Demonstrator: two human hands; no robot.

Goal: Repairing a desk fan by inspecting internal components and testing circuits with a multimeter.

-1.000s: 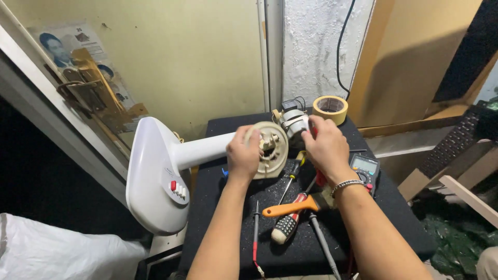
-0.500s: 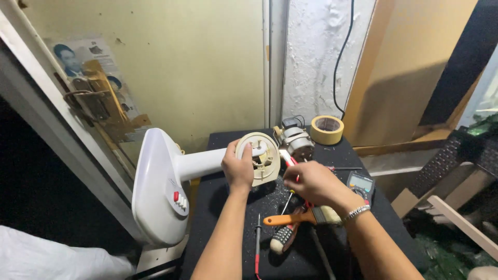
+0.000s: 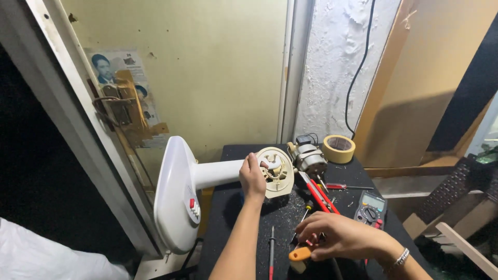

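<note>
Head view, looking down over your own arms at a black table [image 3: 233,155]. Your left hand [image 3: 252,179] is closed around the neck of a white fan stand [image 3: 179,194] lying on its side — fingers wrapped where the white tube meets the cream round housing [image 3: 277,171], thumb hooked over the housing's rim. The stand's wide base hangs off the table's left edge, with a small red switch showing on it; the housing faces you, open, its inner ribs visible.

Your right hand [image 3: 340,236] is low and to the right, well apart from the stand, knuckles up over a cluster of tools near the table's front edge. Its fingers are curled and touch an orange-handled screwdriver [image 3: 300,255], but whether they actually grip it you cannot tell from here — the fingertips hide the contact. A silver bracelet sits on that wrist.

Just behind the housing, touching or nearly so, lies a small grey motor [image 3: 308,155] with wires on top. Beyond it stands a roll of masking tape [image 3: 339,149]. Red-handled pliers [image 3: 320,194] lie between the motor and your right hand, a multimeter [image 3: 369,210] sits just right of them, and a thin red probe [image 3: 271,249] lies beside your left forearm.
</note>
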